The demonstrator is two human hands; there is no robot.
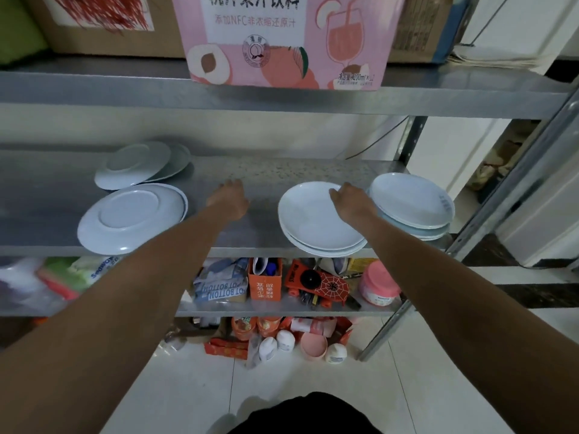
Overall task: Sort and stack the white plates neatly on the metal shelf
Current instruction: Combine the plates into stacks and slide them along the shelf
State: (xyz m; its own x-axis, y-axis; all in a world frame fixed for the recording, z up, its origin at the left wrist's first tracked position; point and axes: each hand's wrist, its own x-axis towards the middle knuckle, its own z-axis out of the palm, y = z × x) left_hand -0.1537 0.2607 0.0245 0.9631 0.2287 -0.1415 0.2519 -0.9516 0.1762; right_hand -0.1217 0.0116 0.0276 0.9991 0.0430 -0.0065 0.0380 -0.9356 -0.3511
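The middle tier of the grey metal shelf (pixel 291 172) carries four groups of white round ceramic plates. At near left, a stack of upside-down plates (pixel 131 217) shows its foot ring, its near edge hanging over the shelf lip. Just behind it, a far pair of upside-down plates (pixel 138 166) overlaps loosely. Right of centre is a stack of upright plates (pixel 313 220), also jutting past the near edge. Just beside it on the right stands a taller stack of upright plates (pixel 410 202).

The hands are well apart. The left hand (pixel 230 198) lies palm down on bare shelf between the left and centre stacks, fingers relaxed, holding nothing. The right hand (pixel 352 202) rests on the far right rim of the centre stack's top plate. Whether its fingers grip that rim or only touch it I cannot tell.

On the tier below, a small orange cardboard box (pixel 266 278) holds blue and white items, too jumbled to identify. To its right stand a flat orange pack with a spider-web print (pixel 322 285) and a pink-lidded jar (pixel 377 281). A pink open bowl (pixel 313 346) sits on the floor with small white bottles (pixel 275 344) next to it.

On the top tier, a pink printed juice carton (pixel 282 42) and a brown cardboard box (pixel 103 26) are cut off by the frame. The left forearm hides part of the lower tier, and the far left there is blurred.
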